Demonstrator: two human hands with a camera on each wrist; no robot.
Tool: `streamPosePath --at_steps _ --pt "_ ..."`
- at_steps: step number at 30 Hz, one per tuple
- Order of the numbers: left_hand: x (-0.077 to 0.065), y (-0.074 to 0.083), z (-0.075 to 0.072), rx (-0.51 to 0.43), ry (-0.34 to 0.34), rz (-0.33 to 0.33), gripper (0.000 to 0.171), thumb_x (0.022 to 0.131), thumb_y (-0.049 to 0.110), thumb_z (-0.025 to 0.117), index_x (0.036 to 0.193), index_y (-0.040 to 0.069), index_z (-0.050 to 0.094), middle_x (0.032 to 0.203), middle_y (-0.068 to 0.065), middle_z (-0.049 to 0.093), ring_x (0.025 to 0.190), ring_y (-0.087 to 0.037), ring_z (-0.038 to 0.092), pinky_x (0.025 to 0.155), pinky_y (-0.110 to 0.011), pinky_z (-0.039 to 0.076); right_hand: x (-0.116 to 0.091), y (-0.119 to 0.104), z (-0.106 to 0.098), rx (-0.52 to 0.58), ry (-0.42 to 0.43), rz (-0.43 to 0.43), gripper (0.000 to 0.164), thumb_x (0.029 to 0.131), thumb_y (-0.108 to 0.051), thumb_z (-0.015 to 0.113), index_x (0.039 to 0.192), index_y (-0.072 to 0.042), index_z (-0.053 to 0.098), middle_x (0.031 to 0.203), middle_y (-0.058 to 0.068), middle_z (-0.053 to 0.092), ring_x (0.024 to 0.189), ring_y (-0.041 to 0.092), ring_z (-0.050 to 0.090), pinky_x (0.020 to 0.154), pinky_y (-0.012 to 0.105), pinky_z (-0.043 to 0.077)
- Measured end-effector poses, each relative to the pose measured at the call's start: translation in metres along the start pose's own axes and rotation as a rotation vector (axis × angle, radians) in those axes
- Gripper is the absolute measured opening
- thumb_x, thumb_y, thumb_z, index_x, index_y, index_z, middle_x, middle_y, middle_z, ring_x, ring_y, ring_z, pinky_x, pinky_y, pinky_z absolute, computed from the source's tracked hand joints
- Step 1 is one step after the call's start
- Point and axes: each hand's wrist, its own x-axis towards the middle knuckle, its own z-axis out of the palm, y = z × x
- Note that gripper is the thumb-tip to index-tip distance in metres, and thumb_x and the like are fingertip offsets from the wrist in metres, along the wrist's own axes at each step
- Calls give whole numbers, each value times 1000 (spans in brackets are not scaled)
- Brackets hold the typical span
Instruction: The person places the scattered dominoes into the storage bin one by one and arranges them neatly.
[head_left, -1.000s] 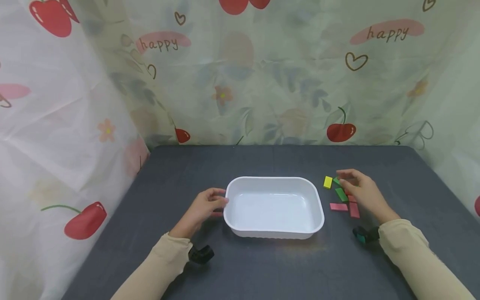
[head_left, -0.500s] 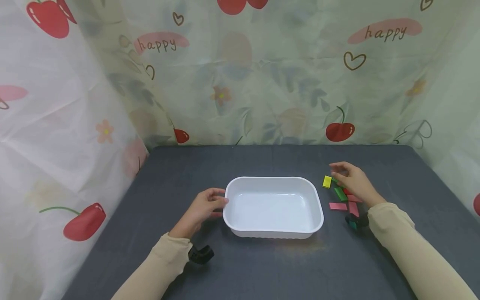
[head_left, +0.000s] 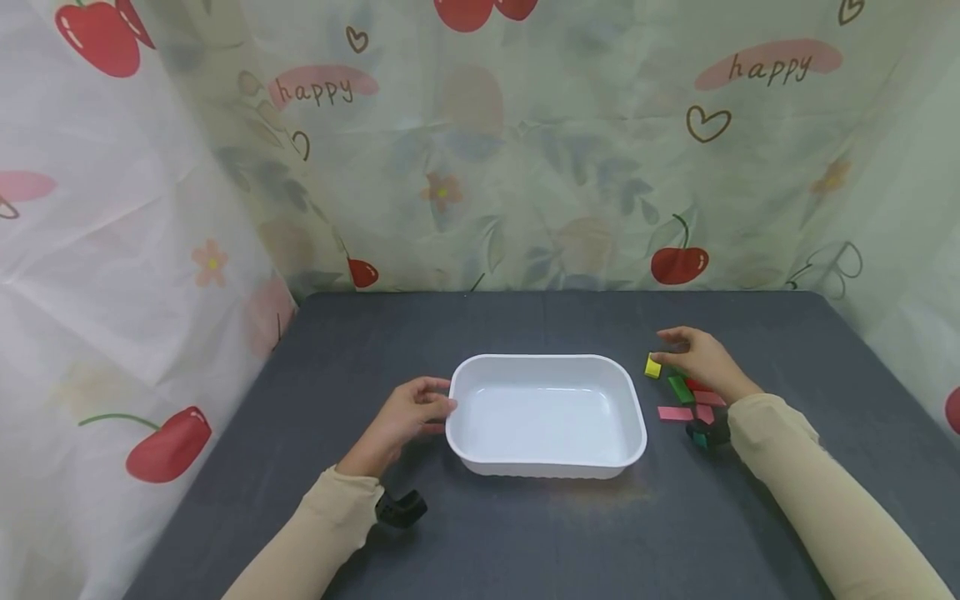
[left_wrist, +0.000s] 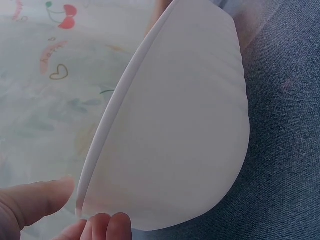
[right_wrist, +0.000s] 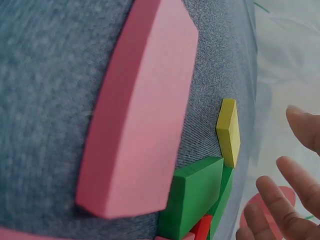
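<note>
My left hand [head_left: 408, 414] rests at the left end of a white rectangular basin [head_left: 547, 417], fingers loose against its outer side. In the left wrist view the thumb [left_wrist: 47, 199] stays a little off the rim. Over the right part of the table, my right hand [head_left: 708, 364] hovers above small wooden blocks, fingers spread and nothing between them. Closest to its fingertips lies a yellow block [head_left: 652, 367]. A green block [head_left: 681, 390] and a pink block [head_left: 675, 413] lie nearer the person. The right wrist view shows a second green block [right_wrist: 223, 200], partly covered.
A red block [head_left: 697, 385] and more pink blocks [head_left: 708, 398] cluster under the right wrist, partly hidden by a black wrist camera [head_left: 708, 432]. Dark cloth covers the table [head_left: 510, 533]. A printed curtain [head_left: 480, 183] hangs behind and at both sides.
The right hand has moved left and away from the person, from over the green and red blocks to beside the yellow block. The left hand and basin stay put.
</note>
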Motion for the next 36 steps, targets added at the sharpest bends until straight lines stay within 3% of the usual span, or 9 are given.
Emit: streamPosePath --at_steps 7,19,36 --pt "1 0 0 -11 -11 6 41 88 11 70 126 3 57 105 -15 65 91 -22 66 84 -41 56 4 3 0 -48 -43 8 71 89 -37 67 143 1 40 143 31 39 131 48 36 103 59 38" --pt "0 0 -1 -25 -15 0 41 88 10 70 126 2 57 105 -16 66 89 -20 66 82 -38 57 7 9 1 -121 -116 -24 76 83 -33 75 141 4 42 141 33 40 126 47 40 105 61 35" --pt "5 -2 0 -18 10 -20 45 84 8 74 126 5 58 96 -12 68 75 -16 64 70 -29 57 8 7 4 -189 -93 7 66 83 -25 75 137 2 48 136 32 39 120 47 35 102 66 34"
